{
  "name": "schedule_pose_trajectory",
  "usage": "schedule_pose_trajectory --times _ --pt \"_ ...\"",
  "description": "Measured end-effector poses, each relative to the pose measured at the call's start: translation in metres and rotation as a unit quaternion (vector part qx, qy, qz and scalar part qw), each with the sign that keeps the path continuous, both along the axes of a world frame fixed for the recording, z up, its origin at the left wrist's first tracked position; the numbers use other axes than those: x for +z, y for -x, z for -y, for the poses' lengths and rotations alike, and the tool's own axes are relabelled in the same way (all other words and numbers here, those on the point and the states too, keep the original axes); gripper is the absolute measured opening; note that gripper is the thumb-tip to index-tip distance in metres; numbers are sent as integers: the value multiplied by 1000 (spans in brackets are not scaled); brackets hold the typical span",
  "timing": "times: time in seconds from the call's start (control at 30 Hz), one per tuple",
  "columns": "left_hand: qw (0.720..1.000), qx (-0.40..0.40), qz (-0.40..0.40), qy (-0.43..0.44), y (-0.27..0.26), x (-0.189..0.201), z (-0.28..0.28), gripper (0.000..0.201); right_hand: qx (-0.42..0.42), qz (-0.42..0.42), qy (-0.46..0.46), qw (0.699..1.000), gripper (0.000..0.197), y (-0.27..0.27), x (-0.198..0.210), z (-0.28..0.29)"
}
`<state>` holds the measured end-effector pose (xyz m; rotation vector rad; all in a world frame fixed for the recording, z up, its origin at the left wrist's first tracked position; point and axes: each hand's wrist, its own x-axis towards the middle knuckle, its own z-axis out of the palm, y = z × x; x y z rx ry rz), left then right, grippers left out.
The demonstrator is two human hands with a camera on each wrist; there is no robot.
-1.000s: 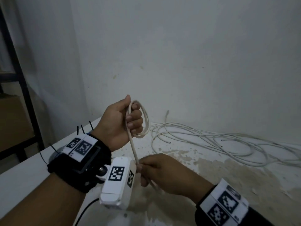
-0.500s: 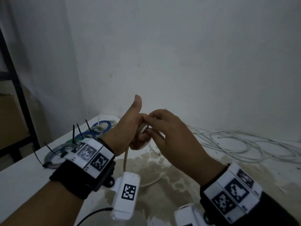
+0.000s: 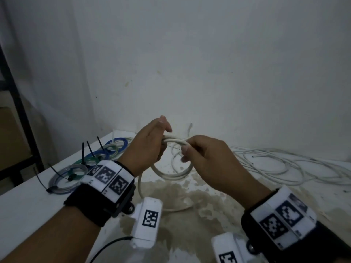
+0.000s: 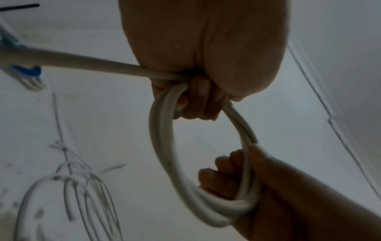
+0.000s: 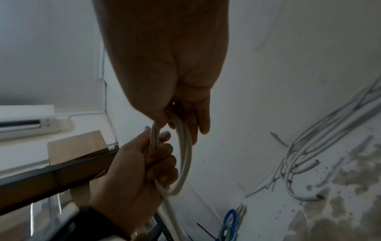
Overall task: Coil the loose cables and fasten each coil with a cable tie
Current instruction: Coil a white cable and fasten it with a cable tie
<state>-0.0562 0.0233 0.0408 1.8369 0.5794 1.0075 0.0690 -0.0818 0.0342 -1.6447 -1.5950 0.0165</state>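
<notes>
Both hands are up over the table, each clamped on the same white cable coil: left hand fisted round one side, right hand pinching the opposite side. Looks like two or three loops, blurry though. Its tail drops to the tabletop.

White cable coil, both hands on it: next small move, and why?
Probably the right hand slides back along the loose tail and lays one more loop into the left hand. The white coil has only a few turns, both hands grip it, and the tail trails onto the table. Tying looks premature.
</notes>
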Motion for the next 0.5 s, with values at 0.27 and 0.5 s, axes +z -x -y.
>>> schedule_pose_trajectory --times 0.27,0.5 --pt "989 -98 59 -94 -13 -6 10 46 168 -360 203 895 31 6 31 10" --pt "983 -38 7 -181 -12 -23 3 37 158 -475 242 832 34 -21 43 13"
